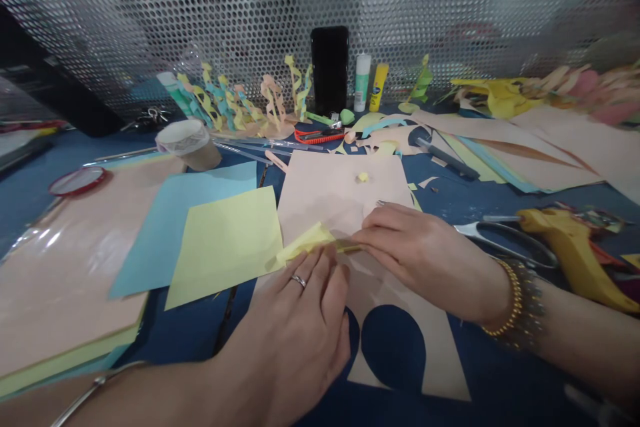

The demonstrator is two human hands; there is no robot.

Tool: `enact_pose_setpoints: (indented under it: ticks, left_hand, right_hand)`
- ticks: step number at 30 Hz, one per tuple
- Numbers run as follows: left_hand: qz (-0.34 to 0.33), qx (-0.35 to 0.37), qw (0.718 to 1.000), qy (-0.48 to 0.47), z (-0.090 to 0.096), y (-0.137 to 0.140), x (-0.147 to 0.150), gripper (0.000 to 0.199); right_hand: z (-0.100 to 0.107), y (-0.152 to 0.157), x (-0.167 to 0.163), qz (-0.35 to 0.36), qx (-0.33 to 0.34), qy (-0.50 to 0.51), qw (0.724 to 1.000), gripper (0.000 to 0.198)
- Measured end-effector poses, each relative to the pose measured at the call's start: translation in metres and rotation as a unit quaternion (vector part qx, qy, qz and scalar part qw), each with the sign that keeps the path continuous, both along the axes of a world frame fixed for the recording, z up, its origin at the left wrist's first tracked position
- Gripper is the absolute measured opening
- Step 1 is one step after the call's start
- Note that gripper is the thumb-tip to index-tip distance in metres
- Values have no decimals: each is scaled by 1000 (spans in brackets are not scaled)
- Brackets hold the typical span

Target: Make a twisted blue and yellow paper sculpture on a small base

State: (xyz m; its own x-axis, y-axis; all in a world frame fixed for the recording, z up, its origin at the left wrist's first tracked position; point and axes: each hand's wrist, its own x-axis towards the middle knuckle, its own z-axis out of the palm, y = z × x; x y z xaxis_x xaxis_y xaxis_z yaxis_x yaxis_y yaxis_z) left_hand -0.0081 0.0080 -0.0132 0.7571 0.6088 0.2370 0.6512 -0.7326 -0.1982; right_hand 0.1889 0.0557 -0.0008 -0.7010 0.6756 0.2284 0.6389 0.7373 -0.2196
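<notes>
A folded strip of yellow paper [307, 242] lies across a pale pink sheet [340, 187] that has round holes cut near its front edge. My left hand [305, 313] presses the strip down, its fingers bent over the near side. At the strip's right end, my right hand [400, 233] is closed in a pinch on the narrow yellow tip; its fingertips partly hide what they grip. A small yellow scrap [362, 177] rests on the pink sheet beyond my hands. Just left of the strip, a flat yellow sheet [227, 240] overlaps a blue sheet [165, 233].
Silver scissors [505, 240] and a yellow glue gun [570, 247] lie beside my right wrist. A paper cup [190, 143], curled paper strips [225, 100], a black phone [330, 70] and glue sticks [363, 83] stand farther back, before a perforated metal panel [250, 7].
</notes>
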Motion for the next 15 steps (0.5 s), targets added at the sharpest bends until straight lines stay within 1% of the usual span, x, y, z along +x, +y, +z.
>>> enact_pose_setpoints:
  ticks: [6,10,15]
  left_hand:
    - [-25,20,999,34,4,5,1,32]
    - [-37,17,998,42,6,7,-2,34]
    - [-49,1,998,41,6,9,-5,36]
  right_hand:
    - [-4,-2,-4,-7,-6,-20,1000,16]
    - [-7,-1,-8,-18,-3,-59,998,21]
    - [-10,-3,-9,-26,5,-100,995,18]
